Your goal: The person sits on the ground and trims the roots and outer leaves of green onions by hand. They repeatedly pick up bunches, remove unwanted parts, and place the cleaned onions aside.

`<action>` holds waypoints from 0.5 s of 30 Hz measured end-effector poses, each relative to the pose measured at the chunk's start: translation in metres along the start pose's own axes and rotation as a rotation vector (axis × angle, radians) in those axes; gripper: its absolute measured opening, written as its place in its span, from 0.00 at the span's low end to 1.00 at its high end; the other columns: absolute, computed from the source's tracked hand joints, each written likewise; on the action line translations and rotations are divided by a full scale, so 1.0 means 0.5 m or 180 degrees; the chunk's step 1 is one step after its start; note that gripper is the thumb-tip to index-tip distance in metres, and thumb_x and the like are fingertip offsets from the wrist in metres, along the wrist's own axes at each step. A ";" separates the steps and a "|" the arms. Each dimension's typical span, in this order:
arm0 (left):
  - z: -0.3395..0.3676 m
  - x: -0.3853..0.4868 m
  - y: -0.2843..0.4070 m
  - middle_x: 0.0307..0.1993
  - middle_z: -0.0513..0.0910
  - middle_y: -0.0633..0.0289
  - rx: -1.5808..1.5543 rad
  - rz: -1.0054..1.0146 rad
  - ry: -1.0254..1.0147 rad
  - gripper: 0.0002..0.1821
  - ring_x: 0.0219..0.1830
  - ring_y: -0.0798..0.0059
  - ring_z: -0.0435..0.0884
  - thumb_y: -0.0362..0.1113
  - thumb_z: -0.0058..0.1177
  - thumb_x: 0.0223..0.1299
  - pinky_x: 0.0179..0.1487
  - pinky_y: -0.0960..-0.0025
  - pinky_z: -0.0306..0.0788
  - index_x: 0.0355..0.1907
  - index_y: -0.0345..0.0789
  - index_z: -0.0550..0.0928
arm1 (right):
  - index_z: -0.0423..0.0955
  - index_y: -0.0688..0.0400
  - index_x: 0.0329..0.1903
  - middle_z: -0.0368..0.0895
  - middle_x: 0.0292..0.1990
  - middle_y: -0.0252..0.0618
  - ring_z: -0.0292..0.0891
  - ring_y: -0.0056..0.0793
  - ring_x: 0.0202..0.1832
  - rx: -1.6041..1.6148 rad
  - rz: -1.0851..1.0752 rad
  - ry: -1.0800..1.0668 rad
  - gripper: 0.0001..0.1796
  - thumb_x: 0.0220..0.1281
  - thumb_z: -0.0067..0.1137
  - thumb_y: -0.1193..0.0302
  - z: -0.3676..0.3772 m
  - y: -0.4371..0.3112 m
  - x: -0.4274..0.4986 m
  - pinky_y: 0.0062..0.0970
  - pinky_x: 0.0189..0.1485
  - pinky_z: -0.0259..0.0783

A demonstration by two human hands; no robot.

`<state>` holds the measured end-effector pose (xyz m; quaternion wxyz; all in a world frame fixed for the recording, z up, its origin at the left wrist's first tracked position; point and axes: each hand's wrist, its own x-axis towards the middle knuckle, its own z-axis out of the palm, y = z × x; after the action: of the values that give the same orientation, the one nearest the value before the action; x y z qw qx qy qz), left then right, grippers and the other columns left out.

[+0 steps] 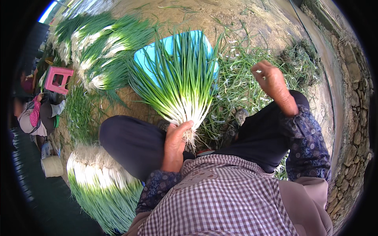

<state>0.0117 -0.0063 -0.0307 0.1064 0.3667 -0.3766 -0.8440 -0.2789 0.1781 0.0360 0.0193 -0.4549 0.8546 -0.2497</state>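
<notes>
My left hand (174, 144) grips a bunch of green onions (189, 100) by the white root end, its thumb across the stems. The green leaves fan out away from me over a blue plastic stool (168, 44). Off to the right, my right hand (267, 76) is raised above the scattered trimmings, apart from the bunch. Its fingers are curled, and whether a small thing lies between them cannot be told. A big pile of green onions (103, 183), roots facing away from me, lies beside my left knee.
More green onion bunches (109, 44) lie on the ground at the upper left, near a pink plastic stool (58, 79). Loose green trimmings (242, 70) cover the ground at the right. Another person (35, 116) sits at the far left by a pale bucket (52, 166). A stone wall (348, 168) borders the right.
</notes>
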 end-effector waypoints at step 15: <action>0.006 0.007 -0.011 0.38 0.83 0.60 0.0019 0.0260 0.0086 0.21 0.33 0.76 0.83 0.25 0.59 0.52 0.31 0.74 0.77 0.51 0.30 0.76 | 0.81 0.58 0.27 0.82 0.25 0.48 0.79 0.49 0.32 0.1022 0.0983 -0.0262 0.10 0.50 0.61 0.64 0.252 -0.196 0.026 0.43 0.35 0.75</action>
<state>0.0075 -0.0023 -0.0354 0.1448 0.3628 -0.3923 -0.8328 -0.1785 0.0711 -0.0278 0.1643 -0.3196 0.8619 -0.3579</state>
